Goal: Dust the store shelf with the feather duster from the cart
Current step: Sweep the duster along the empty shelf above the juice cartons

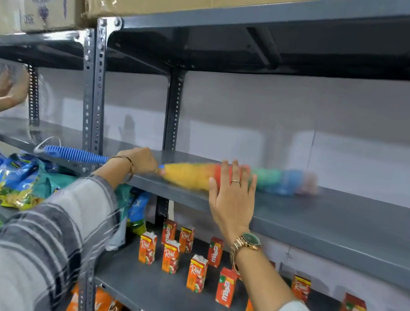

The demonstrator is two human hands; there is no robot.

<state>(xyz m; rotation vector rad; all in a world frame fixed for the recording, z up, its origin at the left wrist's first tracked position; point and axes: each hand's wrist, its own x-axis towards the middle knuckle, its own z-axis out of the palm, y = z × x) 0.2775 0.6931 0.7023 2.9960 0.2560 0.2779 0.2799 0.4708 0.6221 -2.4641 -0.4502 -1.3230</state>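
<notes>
Dusting under way: my left hand (pixel 141 160) is gripping the feather duster (pixel 235 177), sweeping the bare shelf (pixel 335 224); my right hand (pixel 231 200) is hovering open, empty; far end remaining

The left hand (pixel 141 159) is closed in a fist-like grip, its checked-sleeved arm reaching forward and up from the lower left. The right hand (pixel 232 194) is raised with fingers spread and straight, palm facing forward, the bare forearm angling up from the lower right.
</notes>
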